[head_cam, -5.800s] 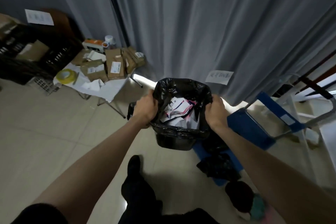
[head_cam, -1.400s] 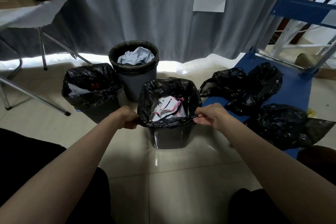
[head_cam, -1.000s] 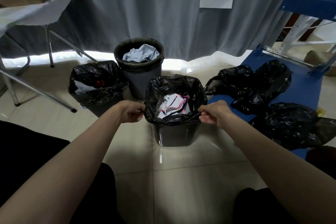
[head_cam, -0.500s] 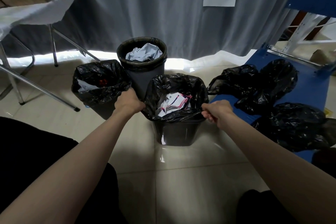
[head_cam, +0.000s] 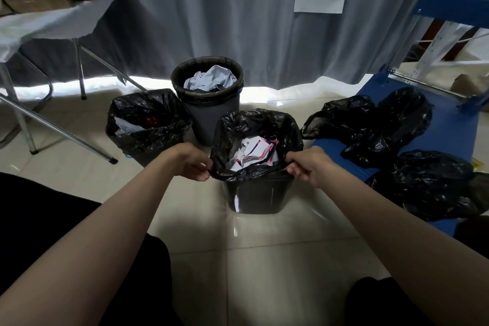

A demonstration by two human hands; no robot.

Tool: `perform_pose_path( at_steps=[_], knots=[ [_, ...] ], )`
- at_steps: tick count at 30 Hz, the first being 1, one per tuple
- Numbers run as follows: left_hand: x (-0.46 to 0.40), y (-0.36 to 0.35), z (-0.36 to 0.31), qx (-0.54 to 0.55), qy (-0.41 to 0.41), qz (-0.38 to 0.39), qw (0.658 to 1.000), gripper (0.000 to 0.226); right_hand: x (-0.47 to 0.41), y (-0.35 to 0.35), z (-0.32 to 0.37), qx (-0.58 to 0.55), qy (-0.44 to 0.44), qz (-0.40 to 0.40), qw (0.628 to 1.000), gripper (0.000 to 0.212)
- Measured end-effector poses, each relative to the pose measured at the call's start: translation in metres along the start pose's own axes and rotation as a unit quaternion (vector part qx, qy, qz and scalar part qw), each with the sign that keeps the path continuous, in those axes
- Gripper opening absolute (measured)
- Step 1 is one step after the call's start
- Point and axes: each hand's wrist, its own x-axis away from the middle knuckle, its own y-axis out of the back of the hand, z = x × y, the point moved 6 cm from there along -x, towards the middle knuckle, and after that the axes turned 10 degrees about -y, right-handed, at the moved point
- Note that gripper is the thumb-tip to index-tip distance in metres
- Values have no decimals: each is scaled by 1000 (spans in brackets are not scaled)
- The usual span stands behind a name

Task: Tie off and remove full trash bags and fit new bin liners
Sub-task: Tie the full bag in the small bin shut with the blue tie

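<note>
Head view: a small dark plastic bin stands on the pale tiled floor, lined with a crinkled black plastic bag holding white and pink paper scraps. The left hand pinches the bag's edge at the bin's 9 o'clock, fingers curled around the film. The right hand pinches the edge at 3 o'clock likewise. At 10 o'clock sits a second black-bagged bin, at 12 o'clock a round grey bin, and at 3 o'clock loose black bags on a blue platform.
</note>
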Motion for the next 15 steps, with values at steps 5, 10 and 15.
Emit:
perform_pose_path(
  at_steps=[5,10,15],
  knots=[
    [-3,20,-14,-34,-73,-128,988,15,-8,9,2,-43,-6,-25,999,17],
    [0,33,-34,-115,-136,-242,954,39,-18,25,8,-23,41,-113,992,19],
    [-14,36,-43,-99,-154,-280,942,20,-34,41,20,-18,61,-162,985,47]
  ],
)
